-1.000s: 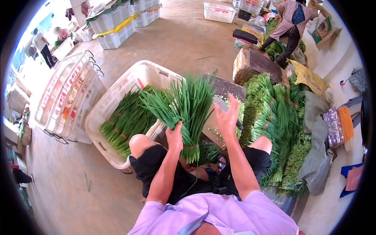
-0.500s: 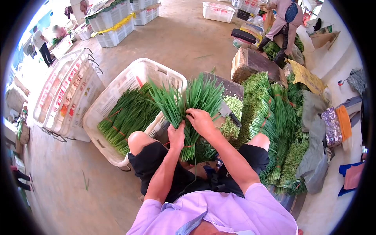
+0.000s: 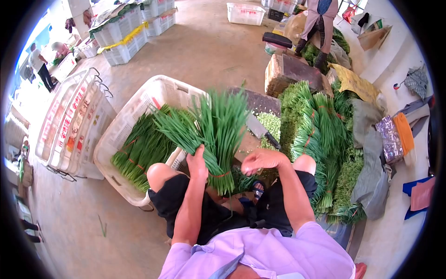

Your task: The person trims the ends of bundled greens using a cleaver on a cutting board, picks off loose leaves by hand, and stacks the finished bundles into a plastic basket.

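My left hand (image 3: 197,163) is wrapped around a bunch of garlic chives (image 3: 222,130), leaves fanned upward and a red band around the lower stems. To the right of the bunch, my right hand (image 3: 264,160) is apart from it, above my knee, fingers curled in; whatever they hold is hidden. Just beyond that hand, a cleaver (image 3: 261,130) with a black handle lies on a dark board (image 3: 248,98) beside chopped pale stem ends (image 3: 269,124). On my left, a white plastic crate (image 3: 103,162) holds more banded chive bunches (image 3: 139,146).
Piled chives (image 3: 331,135) line my right side, partly under grey cloth (image 3: 369,162). Stacked crates (image 3: 74,123) stand at far left, taller crate stacks (image 3: 123,37) behind. A wooden block (image 3: 290,74) is ahead; a person (image 3: 320,23) stands beyond it.
My right hand has left the chives and moved right and down, its fingers now curled. My left hand still grips the bunch, which has shifted slightly; the camera view has turned a little.
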Tool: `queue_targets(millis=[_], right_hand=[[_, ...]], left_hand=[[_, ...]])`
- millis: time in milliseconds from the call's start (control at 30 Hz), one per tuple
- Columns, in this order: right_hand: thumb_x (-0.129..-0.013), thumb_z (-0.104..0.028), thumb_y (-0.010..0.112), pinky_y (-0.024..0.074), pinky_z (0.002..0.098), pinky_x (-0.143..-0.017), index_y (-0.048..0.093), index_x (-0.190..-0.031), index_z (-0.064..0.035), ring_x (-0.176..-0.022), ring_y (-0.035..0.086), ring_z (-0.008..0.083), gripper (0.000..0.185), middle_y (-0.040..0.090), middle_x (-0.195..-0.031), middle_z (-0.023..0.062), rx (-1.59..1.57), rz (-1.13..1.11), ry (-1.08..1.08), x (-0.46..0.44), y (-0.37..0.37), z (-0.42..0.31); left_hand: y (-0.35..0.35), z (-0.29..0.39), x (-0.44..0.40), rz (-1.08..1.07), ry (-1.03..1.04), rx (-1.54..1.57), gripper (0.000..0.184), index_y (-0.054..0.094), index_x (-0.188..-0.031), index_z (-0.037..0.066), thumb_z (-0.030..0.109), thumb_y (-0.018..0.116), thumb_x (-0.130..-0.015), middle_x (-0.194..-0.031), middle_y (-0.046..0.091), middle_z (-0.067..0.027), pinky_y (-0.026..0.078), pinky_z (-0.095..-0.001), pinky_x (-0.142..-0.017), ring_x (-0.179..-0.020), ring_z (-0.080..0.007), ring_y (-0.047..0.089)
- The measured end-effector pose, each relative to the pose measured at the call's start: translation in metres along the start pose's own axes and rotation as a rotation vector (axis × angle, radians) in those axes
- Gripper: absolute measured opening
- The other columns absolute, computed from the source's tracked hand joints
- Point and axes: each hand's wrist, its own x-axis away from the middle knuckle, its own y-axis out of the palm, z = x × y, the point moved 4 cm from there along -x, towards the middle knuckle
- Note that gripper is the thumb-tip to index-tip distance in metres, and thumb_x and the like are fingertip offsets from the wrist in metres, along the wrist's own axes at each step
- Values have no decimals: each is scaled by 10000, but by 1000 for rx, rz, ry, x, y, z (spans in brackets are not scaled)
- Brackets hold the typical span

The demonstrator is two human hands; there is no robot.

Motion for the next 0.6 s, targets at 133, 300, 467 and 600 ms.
queue_targets(millis=[133,300,467,600], right_hand=[[-833,-549,741,525,366,-916,630,-1257,38,-1037,672,246,733,703,-1138,162,294,485,151,-3,-40,73],[-828,-547,745,428,421,-1069,359,-1480,43,-1255,557,287,961,588,-1336,208,-36,248,-193,-45,13,68],[-852,-352,784,549,349,-892,458,-1388,61,-1006,693,252,751,646,-1238,171,-304,387,-245,-48,39,26],[-796,-422,806,522,366,-911,504,-1336,82,-1019,683,256,797,676,-1159,189,-107,624,-220,-51,29,27]], left_hand=[[-8,-8,-20,-155,-247,279,272,595,-1220,2,93,590,-963,-1143,672,-100,565,-436,-897,-1020,-260,670],[10,-10,2,-241,-430,308,364,551,-1312,24,256,496,-1037,-1269,641,-112,517,-470,-995,-1119,-282,640],[19,2,11,-401,-381,219,662,464,-1413,42,566,466,-1009,-1345,592,-117,493,-477,-1012,-1175,-292,600],[12,-8,24,-534,-375,-203,794,444,-1412,60,612,658,-882,-1345,572,-109,507,-424,-969,-1139,-255,612]])
